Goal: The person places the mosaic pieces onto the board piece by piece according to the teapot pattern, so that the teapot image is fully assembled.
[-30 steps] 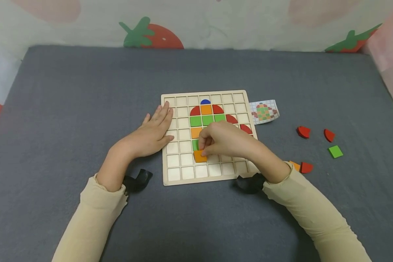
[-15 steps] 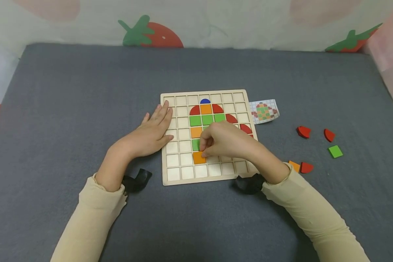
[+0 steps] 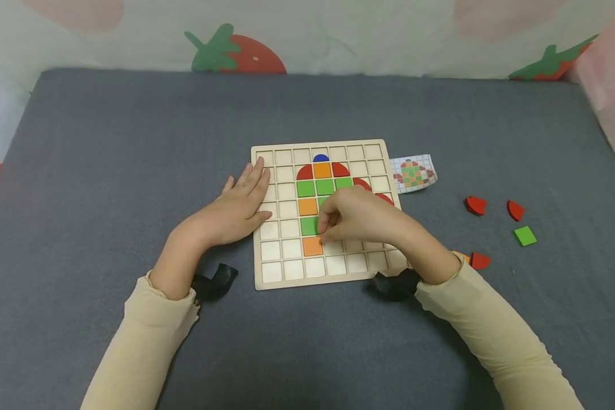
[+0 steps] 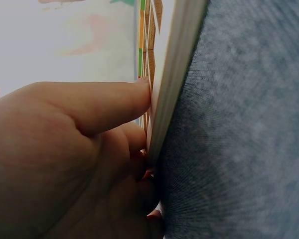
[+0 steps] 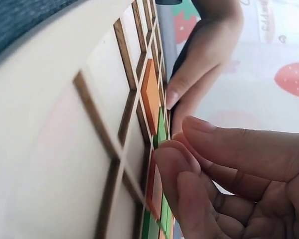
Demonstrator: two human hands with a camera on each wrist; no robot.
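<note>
A wooden grid board (image 3: 287, 286) lies on the grey cloth, with green, orange, red and blue tiles in its squares. My left hand (image 3: 230, 209) rests on its left edge, fingers extended; in the left wrist view the thumb (image 4: 117, 102) touches the rim. My right hand (image 3: 361, 216) is over the board with fingers bent, right beside an orange tile (image 3: 312, 246) lying in a lower square. In the right wrist view that orange tile (image 5: 150, 97) stands apart from the fingertips, and nothing shows between thumb and fingers. The right hand hides some squares.
A picture card (image 3: 413, 173) with a coloured pattern sticks out at the board's right. Farther right lie loose red pieces (image 3: 475, 206), a green tile (image 3: 525, 236) and a partly covered orange tile (image 3: 462, 257). Strawberry-print cloth (image 3: 379, 40) hangs behind the table.
The orange tile has gone from tilted in my right fingers to flat in its square. My right hand has let go and shifted slightly right. The left hand has stayed put.
</note>
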